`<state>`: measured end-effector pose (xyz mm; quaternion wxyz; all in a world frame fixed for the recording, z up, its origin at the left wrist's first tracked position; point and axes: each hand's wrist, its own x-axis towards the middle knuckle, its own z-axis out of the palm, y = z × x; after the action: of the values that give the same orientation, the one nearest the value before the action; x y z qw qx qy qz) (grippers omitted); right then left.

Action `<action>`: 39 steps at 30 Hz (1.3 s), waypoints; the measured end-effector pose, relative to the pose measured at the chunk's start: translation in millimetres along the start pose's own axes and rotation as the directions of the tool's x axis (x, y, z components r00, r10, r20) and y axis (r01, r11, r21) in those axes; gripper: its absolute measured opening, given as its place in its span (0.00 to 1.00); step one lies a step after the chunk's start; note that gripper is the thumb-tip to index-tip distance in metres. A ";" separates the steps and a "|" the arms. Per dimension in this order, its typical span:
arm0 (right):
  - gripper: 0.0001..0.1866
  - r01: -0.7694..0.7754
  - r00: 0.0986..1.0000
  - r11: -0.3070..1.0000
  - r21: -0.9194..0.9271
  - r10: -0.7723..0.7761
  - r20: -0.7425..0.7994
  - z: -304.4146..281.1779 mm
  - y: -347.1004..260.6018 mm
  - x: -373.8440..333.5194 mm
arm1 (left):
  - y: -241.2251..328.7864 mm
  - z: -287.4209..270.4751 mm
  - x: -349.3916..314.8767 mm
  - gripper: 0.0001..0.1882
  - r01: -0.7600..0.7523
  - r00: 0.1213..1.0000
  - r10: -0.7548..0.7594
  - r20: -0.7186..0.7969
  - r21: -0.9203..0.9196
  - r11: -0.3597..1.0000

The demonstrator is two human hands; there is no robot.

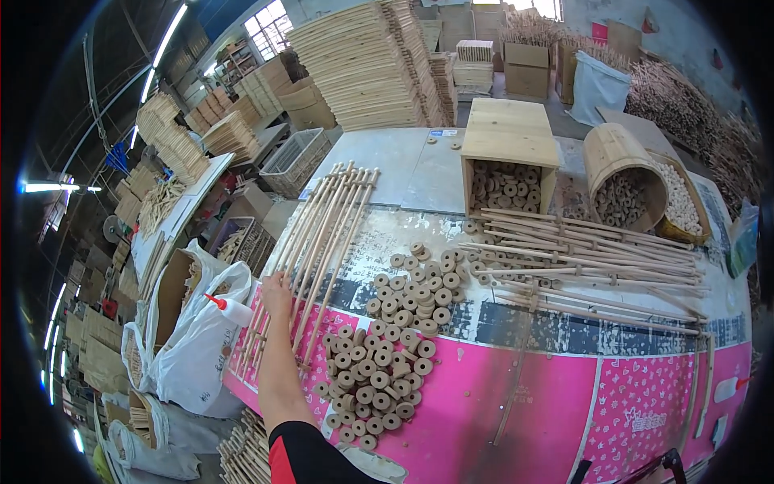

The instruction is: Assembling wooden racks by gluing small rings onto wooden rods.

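Observation:
My left hand (276, 295) reaches over the left side of the table, its fingers closed around a thin wooden stick at the edge of a row. Long pale wooden sticks (334, 242) lie side by side there, with small knobs or rings near their ends. Just right of my forearm spreads a heap of round wooden discs (380, 379), each with a hole in the middle; more discs (419, 294) lie farther up. A white squeeze bottle with a red tip (234, 311) is left of the hand. My right hand is out of view.
An open wooden box of discs (509, 133) and a tipped wooden barrel (621, 161) stand at the back right. More sticks (597, 266) lie crosswise before them. White sacks (197, 355) crowd the table's left edge. Behind rises a tall wood stack (363, 68).

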<state>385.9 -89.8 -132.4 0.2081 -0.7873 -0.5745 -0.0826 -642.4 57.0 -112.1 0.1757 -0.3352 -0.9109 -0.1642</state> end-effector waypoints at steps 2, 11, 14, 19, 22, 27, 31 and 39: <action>0.18 0.014 0.999 1.000 -0.018 -0.015 -0.038 -3.5 3.5 -4.7 | 7.0 17.6 3.7 0.15 -0.041 0.999 0.042 0.031 -0.017 0.999; 0.12 -0.096 0.992 0.993 0.076 0.102 -0.076 4.5 -8.1 0.9 | 61.5 -3.9 -0.8 0.35 -0.411 0.900 0.418 -0.122 0.076 0.908; 0.11 -0.100 0.992 0.990 0.100 0.107 -0.072 5.2 -7.2 -0.9 | 225.0 -40.5 -61.7 0.35 -0.445 0.840 0.543 -0.025 -0.605 0.660; 0.09 -0.130 0.989 0.983 0.128 0.138 -0.054 -1.1 -28.0 2.9 | 420.1 -77.5 -227.8 0.32 -0.676 0.319 0.941 -0.111 -0.723 0.144; 0.09 -0.136 0.987 0.970 0.201 0.151 -0.061 -4.3 -24.1 0.3 | 489.7 -76.2 -292.2 0.28 -0.752 0.212 0.963 -0.165 -0.657 0.053; 0.08 -0.129 0.985 0.958 0.256 0.152 -0.075 -4.9 -25.7 1.6 | 537.1 -47.7 -329.2 0.22 -0.806 0.180 0.977 -0.113 -0.586 0.081; 0.09 -0.123 0.985 0.953 0.278 0.151 -0.083 -1.9 -27.5 5.0 | 550.4 -39.4 -328.1 0.16 -0.813 0.195 0.968 -0.154 -0.577 0.072; 0.14 -0.141 0.989 0.951 0.274 0.149 -0.009 21.0 23.4 -12.1 | 511.5 -94.3 -310.1 0.09 -0.786 0.214 0.955 -0.203 -0.617 0.045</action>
<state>401.6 -97.4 -161.2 0.3286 -0.7897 -0.5180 0.0011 -59.4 215.1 -69.4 -0.0028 -0.8743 -0.4126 -0.2559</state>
